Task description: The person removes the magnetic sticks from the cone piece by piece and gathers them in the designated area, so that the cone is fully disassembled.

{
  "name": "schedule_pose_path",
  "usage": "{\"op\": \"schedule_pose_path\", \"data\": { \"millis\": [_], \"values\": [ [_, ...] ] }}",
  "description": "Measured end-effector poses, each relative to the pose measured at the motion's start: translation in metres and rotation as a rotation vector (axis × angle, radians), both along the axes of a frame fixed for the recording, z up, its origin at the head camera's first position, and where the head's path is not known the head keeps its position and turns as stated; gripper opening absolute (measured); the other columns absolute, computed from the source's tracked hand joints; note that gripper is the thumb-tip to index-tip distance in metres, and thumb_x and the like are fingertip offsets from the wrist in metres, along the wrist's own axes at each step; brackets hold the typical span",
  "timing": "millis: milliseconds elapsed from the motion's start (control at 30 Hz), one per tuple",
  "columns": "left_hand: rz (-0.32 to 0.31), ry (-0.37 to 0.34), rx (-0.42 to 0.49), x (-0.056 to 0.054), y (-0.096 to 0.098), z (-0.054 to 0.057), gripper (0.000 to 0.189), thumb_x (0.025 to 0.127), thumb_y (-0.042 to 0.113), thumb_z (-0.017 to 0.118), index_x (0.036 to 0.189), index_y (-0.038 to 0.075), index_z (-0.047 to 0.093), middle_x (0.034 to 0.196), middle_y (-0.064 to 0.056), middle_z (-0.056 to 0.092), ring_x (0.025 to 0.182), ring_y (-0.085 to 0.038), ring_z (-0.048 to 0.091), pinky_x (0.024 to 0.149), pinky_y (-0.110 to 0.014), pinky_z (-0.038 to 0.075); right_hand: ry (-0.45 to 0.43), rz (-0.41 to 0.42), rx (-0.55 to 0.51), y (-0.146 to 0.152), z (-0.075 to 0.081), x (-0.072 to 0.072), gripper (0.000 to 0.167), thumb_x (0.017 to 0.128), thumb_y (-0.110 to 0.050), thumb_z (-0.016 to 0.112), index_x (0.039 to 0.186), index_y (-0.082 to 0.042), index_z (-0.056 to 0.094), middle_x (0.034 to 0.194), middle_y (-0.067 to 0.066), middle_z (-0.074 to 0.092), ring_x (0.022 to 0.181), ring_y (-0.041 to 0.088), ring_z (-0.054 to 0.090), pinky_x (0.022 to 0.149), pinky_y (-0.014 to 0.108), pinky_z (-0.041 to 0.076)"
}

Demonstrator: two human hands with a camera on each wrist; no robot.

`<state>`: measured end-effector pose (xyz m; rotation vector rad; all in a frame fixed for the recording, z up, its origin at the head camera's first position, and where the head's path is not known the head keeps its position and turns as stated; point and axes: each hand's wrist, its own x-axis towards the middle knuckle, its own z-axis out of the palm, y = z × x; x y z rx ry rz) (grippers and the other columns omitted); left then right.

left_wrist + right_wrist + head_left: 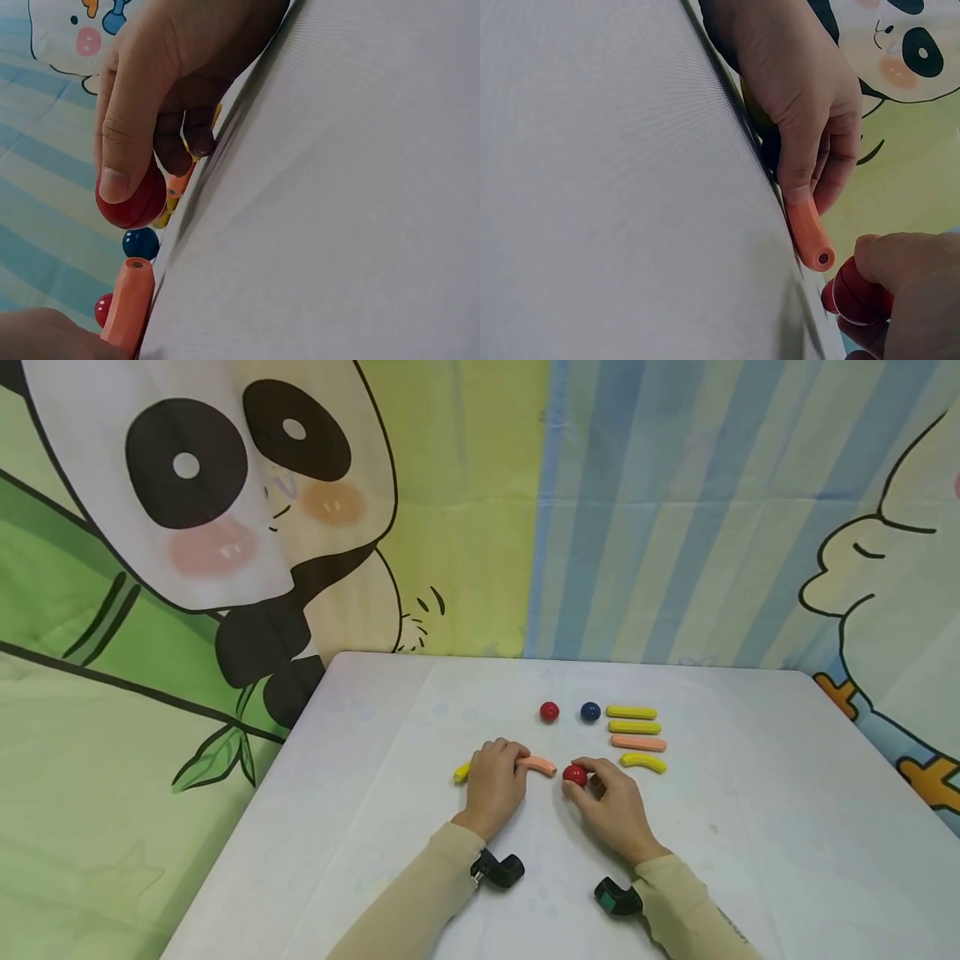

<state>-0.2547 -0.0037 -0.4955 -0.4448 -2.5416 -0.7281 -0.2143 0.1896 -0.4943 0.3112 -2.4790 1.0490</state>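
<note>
My left hand (497,785) pinches a curved orange tube (538,766) with a small hole in its end, low over the white table. Past the other side of that hand pokes the tip of a yellow piece (461,773), its remainder hidden under the fingers. Between thumb and fingertips, my right hand (617,810) holds a glossy red ball (574,776) just right of the orange tube's free end. The left wrist view shows the thumb pressed on this ball (135,202), with a thin seam line around it.
Behind the hands lie another red ball (549,712) and a dark blue ball (590,712). To their right, two straight yellow sticks (633,727), a straight orange stick (638,743) and a curved yellow piece (642,763) form a column. A printed curtain (465,510) hangs behind the table (360,860).
</note>
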Motion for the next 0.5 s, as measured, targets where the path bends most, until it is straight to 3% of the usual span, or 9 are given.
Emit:
{"op": "schedule_pose_path", "data": {
  "millis": [233,500],
  "values": [
    [-0.02,0.007,0.022,-0.003,-0.001,-0.004,0.005,0.087,0.016,0.069,0.092,0.016,0.069,0.085,0.003,0.061,0.078,-0.018,0.053,0.072,-0.031,0.043,-0.054,-0.007,-0.071,-0.003,0.006,-0.008,0.041,0.084,-0.018,0.077,0.122,-0.009,0.066,0.1,0.001,0.067,0.079,0.013,0.059,0.068,0.025,0.049],
    [-0.016,-0.034,0.024,-0.003,0.0,-0.001,0.007,0.083,0.013,0.065,0.088,0.017,0.067,0.082,0.004,0.06,0.077,-0.017,0.052,0.072,-0.032,0.042,-0.177,-0.075,-0.147,-0.01,0.014,-0.03,0.04,0.088,-0.015,0.073,0.127,-0.008,0.063,0.114,0.01,0.068,0.089,0.02,0.067,0.076,0.033,0.054]
  ]
}}
